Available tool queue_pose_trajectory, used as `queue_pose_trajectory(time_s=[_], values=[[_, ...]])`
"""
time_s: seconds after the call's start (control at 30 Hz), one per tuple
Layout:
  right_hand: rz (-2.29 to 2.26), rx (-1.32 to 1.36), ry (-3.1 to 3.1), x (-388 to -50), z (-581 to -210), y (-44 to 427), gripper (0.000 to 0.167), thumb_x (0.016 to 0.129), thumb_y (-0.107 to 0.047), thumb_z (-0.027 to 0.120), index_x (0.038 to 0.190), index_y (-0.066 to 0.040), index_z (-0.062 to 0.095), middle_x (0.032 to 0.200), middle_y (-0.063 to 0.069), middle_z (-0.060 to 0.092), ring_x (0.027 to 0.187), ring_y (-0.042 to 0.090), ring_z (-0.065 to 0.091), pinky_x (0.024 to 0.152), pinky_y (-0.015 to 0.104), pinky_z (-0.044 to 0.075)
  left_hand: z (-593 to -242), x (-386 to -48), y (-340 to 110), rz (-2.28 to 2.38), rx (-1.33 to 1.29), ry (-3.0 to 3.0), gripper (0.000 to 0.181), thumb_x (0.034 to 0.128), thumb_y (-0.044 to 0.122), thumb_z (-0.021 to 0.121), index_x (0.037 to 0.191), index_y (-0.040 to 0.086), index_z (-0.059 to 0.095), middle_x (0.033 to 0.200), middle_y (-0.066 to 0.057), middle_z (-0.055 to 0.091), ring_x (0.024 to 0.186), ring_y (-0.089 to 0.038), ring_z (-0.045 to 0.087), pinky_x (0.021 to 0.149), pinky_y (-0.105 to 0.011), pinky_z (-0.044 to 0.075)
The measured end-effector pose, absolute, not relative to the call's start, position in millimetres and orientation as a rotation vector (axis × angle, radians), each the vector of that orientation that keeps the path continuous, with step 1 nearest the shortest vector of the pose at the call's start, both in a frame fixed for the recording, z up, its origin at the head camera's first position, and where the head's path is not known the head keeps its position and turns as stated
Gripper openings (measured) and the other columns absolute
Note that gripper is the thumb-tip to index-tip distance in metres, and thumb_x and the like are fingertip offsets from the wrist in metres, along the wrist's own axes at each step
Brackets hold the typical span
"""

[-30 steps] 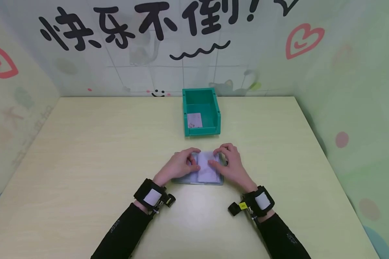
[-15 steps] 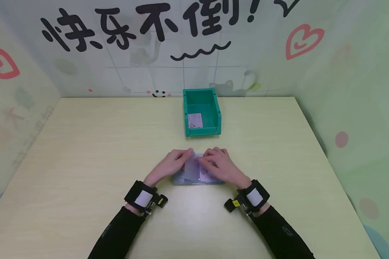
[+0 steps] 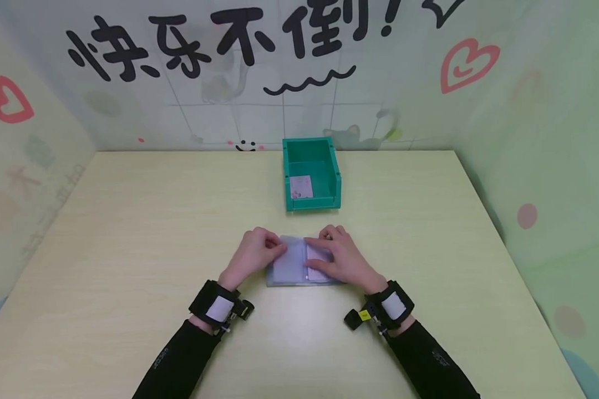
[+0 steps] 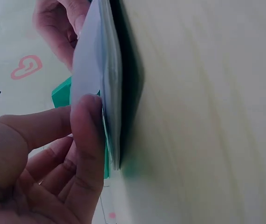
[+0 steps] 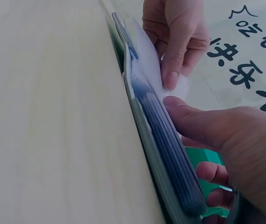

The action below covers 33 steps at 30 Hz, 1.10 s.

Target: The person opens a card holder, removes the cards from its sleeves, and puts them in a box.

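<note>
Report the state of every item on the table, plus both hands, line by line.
Booklet: lying open on the table
Green bin: upright, top open
Card: in the bin's near left corner
Left hand: pinching the booklet's left page edge
Right hand: thumb and index finger spread over the booklet's right side

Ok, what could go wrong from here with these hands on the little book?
The left hand pinches a thin page near its edge, so pulling harder might crease it, and letting go might let it flip back. Under the right hand, the other pages lie in a close stack, so its fingers could catch several at once.
</note>
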State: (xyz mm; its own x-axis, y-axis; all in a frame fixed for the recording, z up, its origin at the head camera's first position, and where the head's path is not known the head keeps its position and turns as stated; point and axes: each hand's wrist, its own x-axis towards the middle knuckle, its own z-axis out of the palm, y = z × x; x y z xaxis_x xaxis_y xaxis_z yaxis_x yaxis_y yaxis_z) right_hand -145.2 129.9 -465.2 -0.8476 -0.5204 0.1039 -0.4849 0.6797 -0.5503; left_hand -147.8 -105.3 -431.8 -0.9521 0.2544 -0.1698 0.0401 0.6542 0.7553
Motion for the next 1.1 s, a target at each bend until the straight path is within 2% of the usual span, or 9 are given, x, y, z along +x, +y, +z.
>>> queue_pose_trajectory(time_s=[0.23, 0.47, 0.7, 0.93, 1.1], values=[[-1.036, -0.651, 2.781, -145.8, -472.4, 151.3, 0.06, 0.082, -0.034, 0.083, 0.136, -0.013, 0.064, 0.108, 0.005, 0.045, 0.108, 0.024, 0.037, 0.091, 0.04, 0.029, -433.1, -144.8, -105.4, 1.079, 0.141, 2.664, 0.019, 0.0895, 0.016, 0.076, 0.099, 0.0, 0.073, 0.075, -0.008, 0.067, 0.064, -0.015, 0.058, 0.058, -0.023, 0.045], [-1.068, -0.605, 2.793, -145.6, -476.4, 157.4, 0.057, 0.081, -0.035, 0.083, 0.133, -0.016, 0.067, 0.107, 0.006, 0.048, 0.107, 0.024, 0.04, 0.092, 0.042, 0.027, -428.3, -139.6, -96.2, 0.971, 0.136, 2.783, 0.042, 0.0858, 0.013, 0.08, 0.12, 0.002, 0.059, 0.079, -0.01, 0.059, 0.07, -0.02, 0.054, 0.061, -0.026, 0.041], [-1.076, -0.583, 2.823, -145.6, -478.5, 157.1, 0.057, 0.079, -0.036, 0.085, 0.13, -0.017, 0.068, 0.108, 0.007, 0.051, 0.107, 0.024, 0.044, 0.091, 0.041, 0.027, -430.2, -133.4, -72.0, 1.041, 0.367, 2.734, 0.016, 0.0923, 0.01, 0.071, 0.106, 0.001, 0.072, 0.083, -0.006, 0.067, 0.074, -0.015, 0.056, 0.069, -0.026, 0.049], [-1.063, -0.595, 2.839, -147.7, -477.6, 154.8, 0.057, 0.079, -0.039, 0.085, 0.13, -0.019, 0.068, 0.107, 0.006, 0.051, 0.106, 0.024, 0.045, 0.092, 0.042, 0.027, -433.8, -137.9, -66.4, 1.099, 0.33, 2.687, 0.02, 0.0928, 0.016, 0.072, 0.106, 0.0, 0.075, 0.085, -0.007, 0.074, 0.075, -0.013, 0.06, 0.069, -0.025, 0.048], [-1.069, -0.6, 2.845, -148.1, -475.9, 153.8, 0.057, 0.079, -0.039, 0.085, 0.13, -0.019, 0.068, 0.108, 0.007, 0.05, 0.107, 0.025, 0.044, 0.092, 0.043, 0.028, -436.1, -141.5, -68.6, 1.133, 0.285, 2.648, 0.021, 0.0938, 0.018, 0.071, 0.105, 0.001, 0.075, 0.086, -0.007, 0.073, 0.074, -0.014, 0.059, 0.068, -0.025, 0.048]])
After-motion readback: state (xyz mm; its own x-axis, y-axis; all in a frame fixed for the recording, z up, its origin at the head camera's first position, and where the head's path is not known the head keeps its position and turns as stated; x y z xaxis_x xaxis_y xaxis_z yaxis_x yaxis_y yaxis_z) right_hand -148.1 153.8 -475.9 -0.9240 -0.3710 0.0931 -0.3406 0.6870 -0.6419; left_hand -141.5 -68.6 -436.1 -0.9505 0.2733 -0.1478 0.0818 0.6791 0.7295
